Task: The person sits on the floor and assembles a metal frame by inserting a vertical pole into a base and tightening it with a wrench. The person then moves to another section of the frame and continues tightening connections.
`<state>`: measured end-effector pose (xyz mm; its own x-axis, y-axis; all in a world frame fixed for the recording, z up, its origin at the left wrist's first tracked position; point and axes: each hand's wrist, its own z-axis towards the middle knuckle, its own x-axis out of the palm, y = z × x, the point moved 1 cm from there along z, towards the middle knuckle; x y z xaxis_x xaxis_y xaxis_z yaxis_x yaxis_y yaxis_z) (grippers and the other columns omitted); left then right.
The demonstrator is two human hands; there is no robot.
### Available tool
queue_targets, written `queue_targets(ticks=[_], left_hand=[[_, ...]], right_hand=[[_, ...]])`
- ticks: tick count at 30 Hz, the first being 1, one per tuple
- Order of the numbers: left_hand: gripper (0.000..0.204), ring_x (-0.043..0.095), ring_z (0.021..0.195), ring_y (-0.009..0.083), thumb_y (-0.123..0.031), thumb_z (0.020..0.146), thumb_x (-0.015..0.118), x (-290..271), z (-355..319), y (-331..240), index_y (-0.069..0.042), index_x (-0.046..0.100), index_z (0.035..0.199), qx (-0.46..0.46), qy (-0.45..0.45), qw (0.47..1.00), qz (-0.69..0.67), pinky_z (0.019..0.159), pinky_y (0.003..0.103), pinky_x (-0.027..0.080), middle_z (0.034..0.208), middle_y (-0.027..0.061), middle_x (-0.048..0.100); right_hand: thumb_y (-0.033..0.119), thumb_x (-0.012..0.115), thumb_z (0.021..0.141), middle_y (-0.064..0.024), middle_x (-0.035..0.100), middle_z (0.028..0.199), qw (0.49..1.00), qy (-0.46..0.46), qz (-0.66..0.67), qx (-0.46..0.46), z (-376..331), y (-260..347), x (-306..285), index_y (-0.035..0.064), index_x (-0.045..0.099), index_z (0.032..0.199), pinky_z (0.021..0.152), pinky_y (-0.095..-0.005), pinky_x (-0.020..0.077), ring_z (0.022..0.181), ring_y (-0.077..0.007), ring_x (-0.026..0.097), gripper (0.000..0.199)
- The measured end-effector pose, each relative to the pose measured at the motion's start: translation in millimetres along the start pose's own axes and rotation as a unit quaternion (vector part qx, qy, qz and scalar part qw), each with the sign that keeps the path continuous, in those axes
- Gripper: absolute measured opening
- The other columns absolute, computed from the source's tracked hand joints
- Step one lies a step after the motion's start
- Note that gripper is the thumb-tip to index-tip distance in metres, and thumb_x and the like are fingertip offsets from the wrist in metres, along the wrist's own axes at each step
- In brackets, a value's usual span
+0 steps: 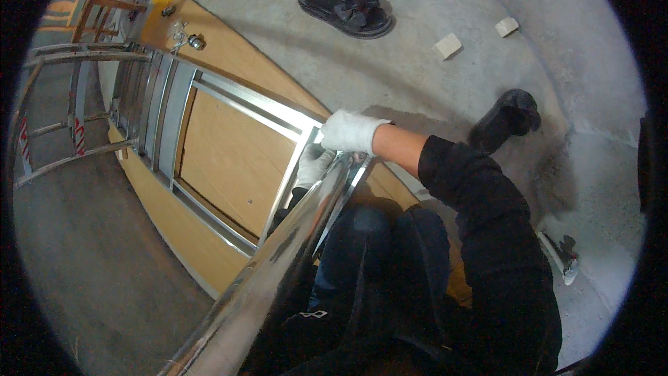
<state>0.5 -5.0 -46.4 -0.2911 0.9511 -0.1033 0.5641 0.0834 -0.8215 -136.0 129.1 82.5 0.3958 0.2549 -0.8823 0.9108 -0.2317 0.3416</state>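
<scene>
Gloves cover both our hands. Our right hand (351, 132) lies curled over the corner of the metal frame (229, 94), fingers closed on the rail. Our left hand (313, 166) sits just below it, partly hidden behind the shiny tube (278, 271); its fingers seem bent against the frame's upright, but we cannot tell whether it grips. The tube runs from beneath our hands down toward us. The frame stretches away to the left of our hands, lying on a wooden board (229, 160). Beyond the right hand, on the concrete floor (431, 7), lies a black sandal (348, 12), with two small wooden blocks (447, 46) further right.
</scene>
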Motion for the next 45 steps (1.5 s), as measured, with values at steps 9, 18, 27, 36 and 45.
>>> queue_targets(ticks=[9,18,27,36,45], left_hand=[[0.028,0.059,0.082,0.0156,-0.015,0.085,0.067,9,-8,-22,0.005,0.056,0.102,-0.021,-0.002,0.999,0.039,0.071,0.03,0.049,0.091,0.0123,0.064],[0.029,0.06,0.088,0.0179,-0.011,0.085,0.066,1,-4,-15,0.004,0.055,0.107,0.01,0.012,1.0,0.008,0.076,0.031,0.049,0.098,0.0127,0.063],[0.036,0.06,0.093,0.0217,-0.017,0.085,0.068,-2,-9,-19,0.005,0.054,0.109,-0.031,-0.008,0.998,0.06,0.08,0.032,0.048,0.103,0.0169,0.062],[0.043,0.059,0.095,0.0235,-0.02,0.085,0.068,-4,-2,-3,0.008,0.05,0.114,-0.046,-0.012,0.998,0.04,0.083,0.033,0.047,0.106,0.0181,0.061],[0.034,0.06,0.09,0.0197,-0.014,0.087,0.064,6,-9,-18,0.008,0.052,0.11,-0.063,0.006,0.998,-0.011,0.078,0.032,0.048,0.1,0.0163,0.063]], right_hand=[[0.018,0.058,0.075,-0.0132,0.068,0.081,0.998,-0.053,0.024,-0.009,17,-17,30,0.0078,0.071,0.082,0.067,-0.0421,0.0532,0.076,-0.0321,0.067,0.019],[0.011,0.06,0.072,-0.0181,0.067,0.079,0.997,-0.032,0.053,0.038,22,1,10,0.0024,0.071,0.081,0.067,-0.0402,0.0545,0.076,-0.0305,0.068,0.017],[0.02,0.056,0.078,-0.0221,0.065,0.093,0.878,-0.129,0.366,0.279,15,14,54,0.0017,0.068,0.09,0.077,-0.0452,0.0505,0.089,-0.0369,0.064,0.025],[0.019,0.053,0.082,-0.0166,0.065,0.086,0.96,-0.116,0.198,0.164,9,3,35,0.0095,0.067,0.09,0.075,-0.0443,0.05,0.085,-0.0339,0.064,0.018],[0.016,0.054,0.083,-0.0116,0.061,0.094,0.984,-0.09,0.112,0.101,4,-9,38,0.013,0.066,0.098,0.074,-0.0395,0.0525,0.089,-0.0297,0.064,0.02]])
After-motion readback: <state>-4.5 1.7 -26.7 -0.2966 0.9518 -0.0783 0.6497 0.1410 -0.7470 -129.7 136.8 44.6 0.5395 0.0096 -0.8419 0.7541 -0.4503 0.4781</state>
